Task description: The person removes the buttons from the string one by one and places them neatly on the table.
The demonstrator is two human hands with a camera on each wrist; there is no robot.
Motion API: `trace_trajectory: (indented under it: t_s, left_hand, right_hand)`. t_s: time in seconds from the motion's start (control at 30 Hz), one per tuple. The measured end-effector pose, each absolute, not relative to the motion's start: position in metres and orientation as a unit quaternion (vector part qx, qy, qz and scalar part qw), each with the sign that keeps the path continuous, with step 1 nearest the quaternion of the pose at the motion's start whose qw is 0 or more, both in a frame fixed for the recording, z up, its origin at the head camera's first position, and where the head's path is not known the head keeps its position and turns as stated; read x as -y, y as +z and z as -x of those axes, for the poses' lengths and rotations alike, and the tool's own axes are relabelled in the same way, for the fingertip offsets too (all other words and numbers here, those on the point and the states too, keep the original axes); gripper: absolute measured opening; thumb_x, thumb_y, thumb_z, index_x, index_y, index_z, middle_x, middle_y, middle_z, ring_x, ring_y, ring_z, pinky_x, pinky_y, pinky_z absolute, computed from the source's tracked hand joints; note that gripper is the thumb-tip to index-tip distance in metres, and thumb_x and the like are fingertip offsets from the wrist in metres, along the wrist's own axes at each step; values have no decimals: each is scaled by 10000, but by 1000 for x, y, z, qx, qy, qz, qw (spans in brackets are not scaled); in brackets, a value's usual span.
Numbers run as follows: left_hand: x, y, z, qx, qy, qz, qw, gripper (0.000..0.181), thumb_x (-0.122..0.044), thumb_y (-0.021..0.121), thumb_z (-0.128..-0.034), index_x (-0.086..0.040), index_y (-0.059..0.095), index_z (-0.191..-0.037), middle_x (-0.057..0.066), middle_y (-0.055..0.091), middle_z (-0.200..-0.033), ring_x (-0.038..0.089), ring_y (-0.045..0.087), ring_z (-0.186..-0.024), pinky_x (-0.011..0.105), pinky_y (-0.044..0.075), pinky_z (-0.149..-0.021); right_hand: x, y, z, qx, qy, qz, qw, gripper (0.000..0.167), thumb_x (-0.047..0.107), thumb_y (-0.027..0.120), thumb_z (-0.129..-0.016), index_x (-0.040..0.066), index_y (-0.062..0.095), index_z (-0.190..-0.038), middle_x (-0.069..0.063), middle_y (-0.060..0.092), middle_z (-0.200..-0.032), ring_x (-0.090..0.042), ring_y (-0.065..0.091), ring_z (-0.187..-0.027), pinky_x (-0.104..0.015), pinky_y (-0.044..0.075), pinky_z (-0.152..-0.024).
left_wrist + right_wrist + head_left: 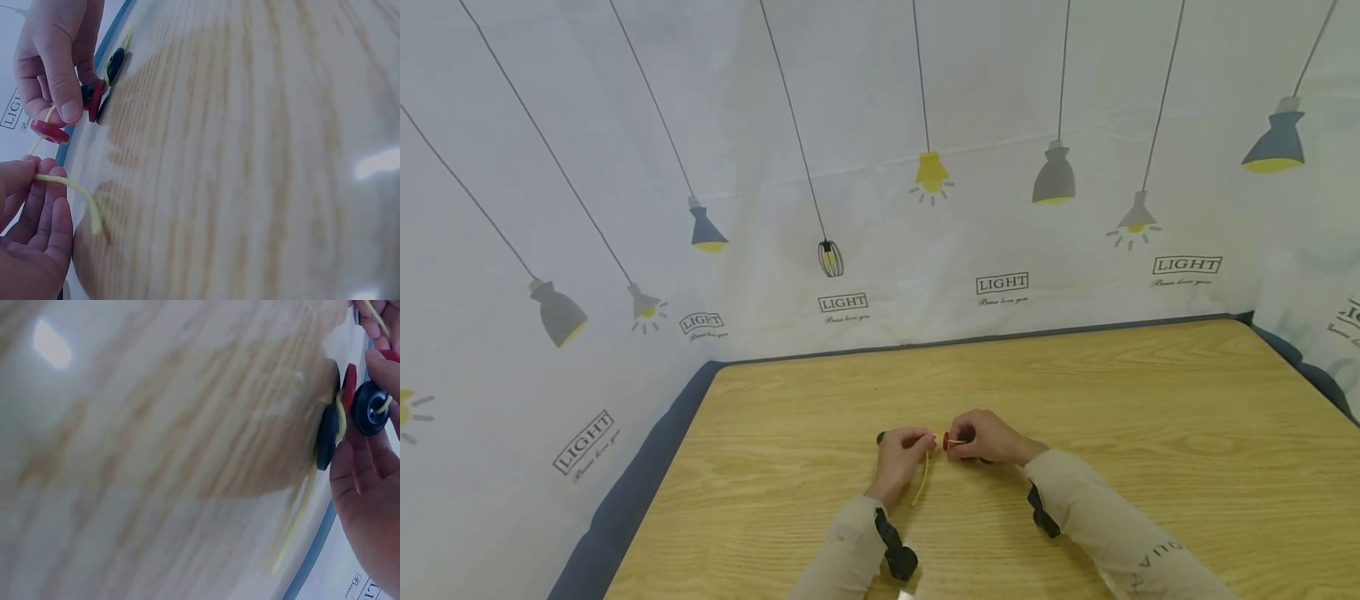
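A yellow cord is pinched between the left hand's thumb and fingers, its free end hanging down. Threaded on the cord, a red disc stands between the two hands, beside the fingertips of the right hand. More discs are strung at the right hand: a black one, a red one and another black one low by the table. The right hand holds this part of the string. In the head view the left hand and right hand nearly meet.
The wooden table extends around both hands. Behind it and at the sides hangs a white sheet printed with lamps. A small dark object shows just left of the left hand. Black straps are on both wrists.
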State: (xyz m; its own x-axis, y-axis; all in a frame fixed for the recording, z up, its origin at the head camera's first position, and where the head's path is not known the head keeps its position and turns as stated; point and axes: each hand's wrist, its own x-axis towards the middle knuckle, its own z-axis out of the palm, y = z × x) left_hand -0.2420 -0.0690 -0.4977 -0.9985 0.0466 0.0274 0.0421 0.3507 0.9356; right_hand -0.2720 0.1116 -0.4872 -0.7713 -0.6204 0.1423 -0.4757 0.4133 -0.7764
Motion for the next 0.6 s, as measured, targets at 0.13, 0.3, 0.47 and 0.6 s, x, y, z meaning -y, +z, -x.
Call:
trace_trajectory:
  t_s: [0.13, 0.3, 0.47, 0.6]
  left_hand:
    - [69, -498, 242, -823, 568, -25, 3, 126, -119, 599, -841, -19, 676, -840, 29, 650, -756, 95, 577, -727, 261, 451, -702]
    - [69, -499, 242, -821, 571, -24, 5, 126, -121, 598, -843, -23, 678, -838, 18, 649, -751, 85, 576, -720, 246, 456, -676]
    - [69, -500, 241, -818, 574, -31, 7, 138, -133, 593, -848, -24, 678, -843, 14, 648, -748, 83, 578, -713, 246, 458, -677]
    - [67, -496, 238, -813, 580, -44, -2, 153, -115, 589, -850, 16, 667, -865, 89, 657, -769, 167, 610, -731, 267, 466, -680]
  right_hand:
    - [-111, -489, 271, -842, -429, 321, 66, 78, 114, 661, -791, 72, 613, -746, 42, 582, -682, -26, 469, -583, -205, 413, -545]
    - [-110, -487, 268, -845, -436, 308, 36, 69, 85, 644, -802, 60, 603, -752, -15, 529, -742, -59, 510, -575, -213, 436, -506]
    - [-110, -485, 267, -837, -457, 297, 43, 57, 49, 640, -799, 42, 600, -758, -65, 520, -784, -166, 573, -568, -224, 454, -480]
    - [-111, -485, 268, -837, -456, 300, 40, 48, 51, 637, -803, 47, 611, -763, -54, 537, -763, -140, 555, -555, -227, 452, -477]
